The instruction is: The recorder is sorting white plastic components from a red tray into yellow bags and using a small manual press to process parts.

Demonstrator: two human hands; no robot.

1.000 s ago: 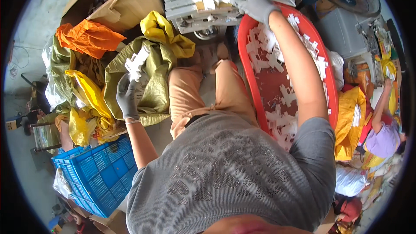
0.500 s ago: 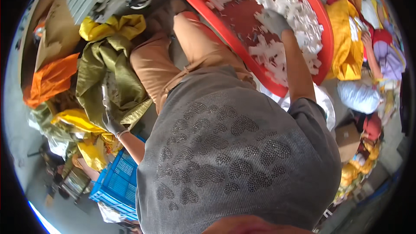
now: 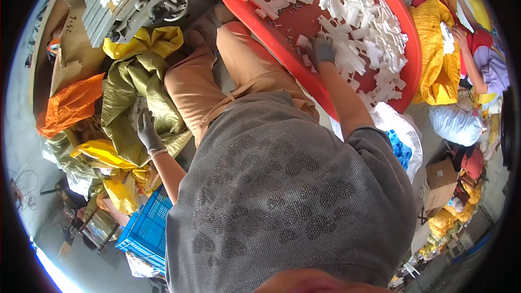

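Both my hands wear grey gloves. My left hand (image 3: 147, 132) is held over the mouth of an olive-green sack (image 3: 127, 84), its fingers stretched and apart, with nothing seen in them. Some pale pieces show inside the sack beside the fingertips. My right hand (image 3: 324, 51) reaches down into a big red tub (image 3: 320, 89), at the near edge of a heap of white plastic parts (image 3: 347, 0). Its fingertips are partly hidden, so whether they grip a part cannot be made out. Small dark bits lie scattered on the tub's bottom around it.
Grey metal machinery (image 3: 146, 8) stands at the far left. A blue crate (image 3: 146, 225) and yellow bags (image 3: 120, 192) are on my left. To the right are a white sack (image 3: 413, 130) with blue contents, a yellow sack (image 3: 438, 49), a cardboard box (image 3: 440, 182) and another person's arm (image 3: 474, 62).
My right hand has moved left and nearer within the tub. My left hand has risen toward the sack's mouth; a white strip seen by its fingers earlier is no longer there.
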